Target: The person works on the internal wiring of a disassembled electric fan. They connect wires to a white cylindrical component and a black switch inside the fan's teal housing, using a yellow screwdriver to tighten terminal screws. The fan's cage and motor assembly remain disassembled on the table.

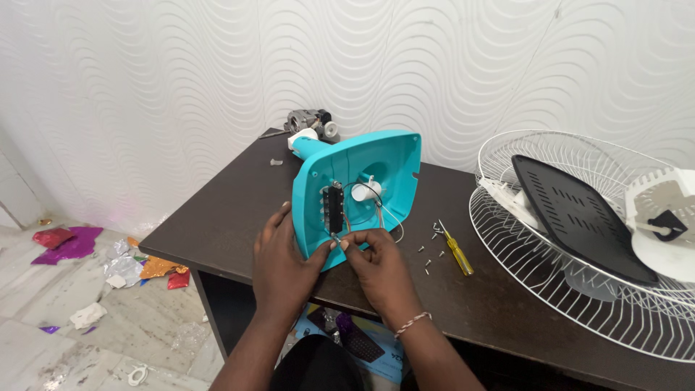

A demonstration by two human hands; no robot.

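Presently, both hands work at the underside of a turquoise fan base (362,177), which lies tipped on its side on the dark tabletop (217,224), hollow side toward the camera. The left hand (281,250) grips the lower left edge of the base, its fingers curled round the rim and the thumb reaching in toward the black switch block (334,210). The right hand (376,261) is pinched nearly closed just below that block; it appears to hold a thin wire (394,224) or small part between thumb and forefinger, though the view is too small to be sure. A white round fitting (365,192) sits inside the base beside the block. The grey motor (308,119) lies behind the base, against the wall. To the right of the hands, a yellow-handled screwdriver (456,250) and several loose screws (431,253) lie on the tabletop. Farther right rest white wire fan guards (565,289), with a black panel (579,217) lying on top of them.
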